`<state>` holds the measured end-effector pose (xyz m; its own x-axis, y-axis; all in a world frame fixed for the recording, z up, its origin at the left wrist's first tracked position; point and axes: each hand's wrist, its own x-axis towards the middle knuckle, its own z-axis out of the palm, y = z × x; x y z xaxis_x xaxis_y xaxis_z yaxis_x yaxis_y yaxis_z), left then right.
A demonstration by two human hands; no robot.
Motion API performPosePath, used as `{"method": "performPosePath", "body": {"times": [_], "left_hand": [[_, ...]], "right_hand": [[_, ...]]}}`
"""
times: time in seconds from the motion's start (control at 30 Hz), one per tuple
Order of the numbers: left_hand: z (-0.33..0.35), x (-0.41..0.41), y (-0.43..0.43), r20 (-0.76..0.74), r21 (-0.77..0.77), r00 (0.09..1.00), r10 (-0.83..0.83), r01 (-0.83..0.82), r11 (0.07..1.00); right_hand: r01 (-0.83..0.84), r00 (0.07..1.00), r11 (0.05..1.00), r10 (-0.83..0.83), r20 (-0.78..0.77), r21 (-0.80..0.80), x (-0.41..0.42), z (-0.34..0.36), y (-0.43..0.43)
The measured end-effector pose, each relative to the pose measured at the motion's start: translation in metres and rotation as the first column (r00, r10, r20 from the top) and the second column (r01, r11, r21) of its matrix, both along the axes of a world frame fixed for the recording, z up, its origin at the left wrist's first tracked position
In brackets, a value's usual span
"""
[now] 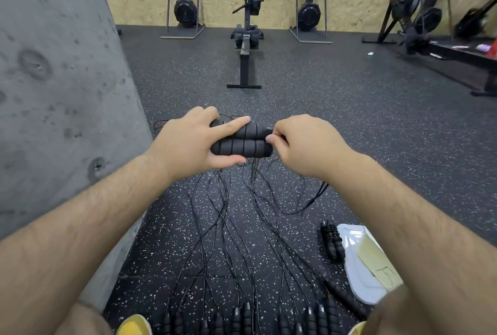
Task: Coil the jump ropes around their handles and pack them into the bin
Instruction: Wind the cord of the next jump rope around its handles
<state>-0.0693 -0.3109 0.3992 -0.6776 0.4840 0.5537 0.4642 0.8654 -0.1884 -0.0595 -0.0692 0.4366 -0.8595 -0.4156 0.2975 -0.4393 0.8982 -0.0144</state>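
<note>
My left hand (192, 141) grips two black foam jump-rope handles (242, 141) held side by side, thumb below and index finger laid along the top. At their right end my right hand (304, 143) pinches the thin black rope. The rope hangs down from my right hand to the floor (320, 192). Several more ropes (228, 227) lie stretched out on the speckled floor, their handles (247, 318) lined up near my feet. One coiled rope (332, 243) lies beside a pale bin (363, 267) at the lower right, partly hidden by my right arm.
A grey concrete pillar (61, 92) stands close on the left. Rowing machines (248, 28) stand along the wooden back wall, one with its rail reaching toward me. A dark bench and rack (443, 49) fill the right side. My yellow shoes (134, 324) show at the bottom.
</note>
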Motion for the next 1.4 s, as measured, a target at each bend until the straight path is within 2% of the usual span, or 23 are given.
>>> {"method": "performPosePath", "body": {"times": [0.23,0.4,0.6,0.7,0.87,1.03,1.1,1.2,1.4], "left_hand": [[-0.005,0.002,0.004,-0.006,-0.041,1.000,-0.015,0.015,0.999],[-0.007,0.003,0.005,-0.035,-0.072,0.999,0.004,-0.007,0.997],[-0.004,0.003,0.003,-0.060,-0.032,0.997,0.041,-0.043,0.999],[-0.003,0.003,0.004,-0.063,-0.029,0.997,0.042,-0.044,0.999],[-0.003,0.004,0.006,-0.053,-0.021,0.998,0.041,-0.042,0.999],[-0.003,0.001,0.001,-0.047,0.013,0.998,0.051,-0.051,0.999],[-0.003,0.000,0.001,-0.046,0.018,0.997,0.055,-0.054,0.998],[-0.003,0.000,0.001,-0.038,0.030,0.999,0.026,-0.025,0.999],[0.002,0.001,-0.001,0.164,0.040,0.983,-0.079,0.073,0.997]], "right_hand": [[0.011,1.000,1.000,-0.011,-0.026,0.013,0.000,-0.008,-0.002],[0.141,0.981,0.958,-0.101,0.168,-0.248,-0.002,-0.019,-0.010],[0.242,0.964,0.851,-0.158,0.213,-0.465,0.001,-0.019,-0.021],[0.250,0.960,0.828,-0.145,0.240,-0.502,0.004,-0.017,-0.023],[0.157,0.984,0.904,-0.108,0.141,-0.399,0.005,-0.018,-0.023],[-0.032,0.999,0.997,0.030,-0.037,-0.077,0.009,-0.011,-0.021],[-0.086,0.993,0.996,0.087,-0.074,0.018,0.010,-0.006,-0.019],[-0.129,0.987,0.990,0.134,-0.092,0.066,0.009,0.005,-0.011],[-0.337,0.940,0.939,0.339,-0.025,0.073,-0.012,0.020,0.009]]}}
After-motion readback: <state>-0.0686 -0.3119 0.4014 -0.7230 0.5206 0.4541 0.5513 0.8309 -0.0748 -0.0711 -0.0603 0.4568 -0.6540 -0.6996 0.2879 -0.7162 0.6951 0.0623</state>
